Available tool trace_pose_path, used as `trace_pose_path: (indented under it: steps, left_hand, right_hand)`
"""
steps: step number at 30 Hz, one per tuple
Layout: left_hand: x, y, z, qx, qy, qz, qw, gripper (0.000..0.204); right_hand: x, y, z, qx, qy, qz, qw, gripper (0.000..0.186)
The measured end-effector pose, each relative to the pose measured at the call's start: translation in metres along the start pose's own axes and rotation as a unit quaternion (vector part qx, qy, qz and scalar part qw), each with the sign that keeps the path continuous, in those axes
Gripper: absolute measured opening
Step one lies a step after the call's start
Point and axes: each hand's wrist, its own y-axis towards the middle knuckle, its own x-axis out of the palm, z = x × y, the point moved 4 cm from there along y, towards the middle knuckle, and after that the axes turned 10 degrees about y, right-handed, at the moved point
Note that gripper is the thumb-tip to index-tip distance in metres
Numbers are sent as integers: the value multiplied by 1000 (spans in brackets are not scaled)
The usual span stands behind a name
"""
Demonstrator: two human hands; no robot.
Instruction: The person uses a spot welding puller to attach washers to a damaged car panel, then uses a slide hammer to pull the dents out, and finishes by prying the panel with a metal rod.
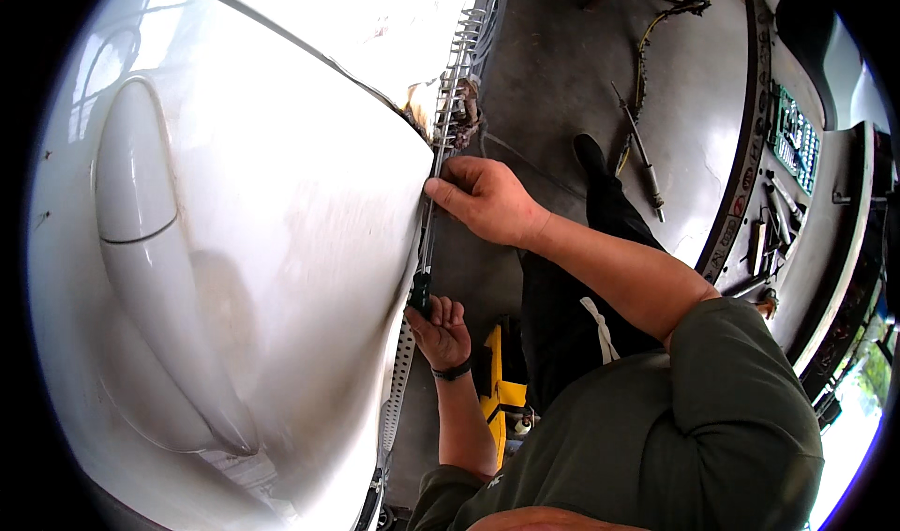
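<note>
A white car panel (pixel 319 231), with a pull-type door handle (pixel 141 165) in it, fills the left side. Low along its right edge, my left hand (pixel 443 332) is closed round a dark green handle, apparently a screwdriver (pixel 419 290). From this handle a thin metal shaft runs up beside the panel edge. Farther up, my right hand (pixel 483 198) is closed, thumb and fingers pinching at the shaft and edge; the fingertips are partly hidden. Just beyond it are a coiled metal wire (pixel 455 81) and a rusty, damaged patch (pixel 424 104) at the panel's corner.
A long thin metal rod (pixel 641 151) and a yellow-black cable (pixel 642 53) lie on the grey floor. At the right, a green socket tray (pixel 795 137) and several hand tools (pixel 773 222) rest on a bench. A yellow object (pixel 497 390) stands beside my left forearm.
</note>
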Motion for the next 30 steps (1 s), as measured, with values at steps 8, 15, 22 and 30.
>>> trace_pose_path:
  steps: [8, 15, 22, 30]
  left_hand:
    - [8, -1, 6, 18, 101, 30, 994, 43]
    - [16, -4, 12, 55, 179, 69, 980, 35]
    - [11, -2, 16, 114, 241, 77, 961, 31]
    - [32, 0, 20, 179, 319, 102, 925, 43]
  right_hand:
    - [-2, 1, -6, -11, 26, -13, 1000, 32]
    - [-6, 4, -9, -19, 27, -36, 999, 30]
    - [-6, 8, -5, -4, 96, -44, 994, 28]
    - [-10, 11, 0, -28, 99, -25, 994, 30]
